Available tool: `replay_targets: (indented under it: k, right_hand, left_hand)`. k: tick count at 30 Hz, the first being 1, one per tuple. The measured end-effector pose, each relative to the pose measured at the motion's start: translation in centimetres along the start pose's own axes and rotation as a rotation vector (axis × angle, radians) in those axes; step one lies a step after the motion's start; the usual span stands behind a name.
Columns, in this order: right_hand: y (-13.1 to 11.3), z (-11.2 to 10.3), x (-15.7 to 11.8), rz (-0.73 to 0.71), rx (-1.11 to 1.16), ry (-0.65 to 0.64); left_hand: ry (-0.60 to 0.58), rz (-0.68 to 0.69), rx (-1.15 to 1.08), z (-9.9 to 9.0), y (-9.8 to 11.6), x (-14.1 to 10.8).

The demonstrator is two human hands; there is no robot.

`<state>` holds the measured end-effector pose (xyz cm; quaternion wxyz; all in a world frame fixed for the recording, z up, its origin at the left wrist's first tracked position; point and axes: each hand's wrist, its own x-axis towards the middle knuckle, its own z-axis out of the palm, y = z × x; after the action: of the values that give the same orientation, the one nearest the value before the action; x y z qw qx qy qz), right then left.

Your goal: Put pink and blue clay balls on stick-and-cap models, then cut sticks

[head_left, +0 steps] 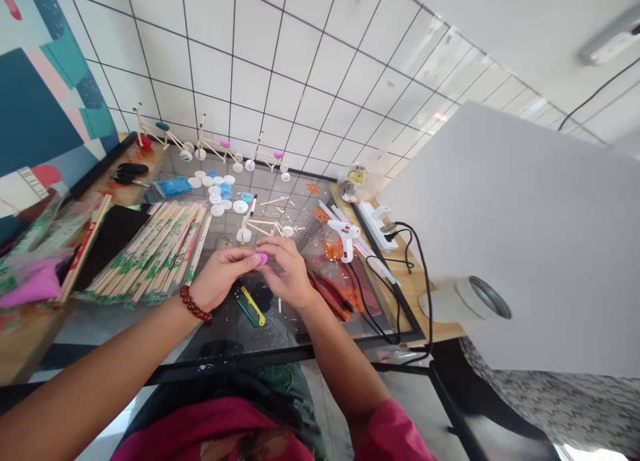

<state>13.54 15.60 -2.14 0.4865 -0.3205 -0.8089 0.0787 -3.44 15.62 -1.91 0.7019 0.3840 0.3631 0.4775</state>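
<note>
A small piece of purple clay (263, 258) is pinched between the fingertips of both hands above the dark glass tabletop. My left hand (225, 274), with a red bead bracelet at the wrist, closes on it from the left. From the right, the fingers of my right hand (286, 271) press on the same piece. Just beyond the hands stands a small stick bicycle (265, 226) with white cap wheels. Below them lies a green and yellow cutter (251, 306).
Three finished-looking stick bicycles (213, 144) stand along the tiled wall. White and blue caps (216, 190) lie left of centre, near packed chopsticks (155, 247). On the right are a white glue gun (345, 237), its cable, red-handled pliers (333, 293) and a power strip (377, 226).
</note>
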Motion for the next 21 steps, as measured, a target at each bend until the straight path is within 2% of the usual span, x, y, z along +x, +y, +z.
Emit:
replay_targets:
  k: [5, 9, 14, 17, 21]
  right_hand:
    - [-0.3, -0.3, 0.2, 0.084, 0.108, -0.041]
    - [-0.4, -0.2, 0.1, 0.092, 0.163, -0.040]
    - [-0.2, 0.2, -0.1, 0.093, 0.195, -0.022]
    - [-0.1, 0.1, -0.2, 0.107, 0.069, 0.008]
    - [0.1, -0.2, -0.3, 0.032, -0.134, 0.069]
  left_hand:
    - [-0.123, -0.184, -0.237, -0.4, -0.2, 0.1]
    - [-0.121, -0.240, -0.294, -0.5, -0.9, 0.1]
    - [-0.105, -0.228, -0.308, -0.1, -1.4, 0.0]
    - [-0.076, -0.194, -0.277, 0.1, -1.1, 0.0]
    - [-0.015, -0.118, -0.147, 0.4, -0.6, -0.2]
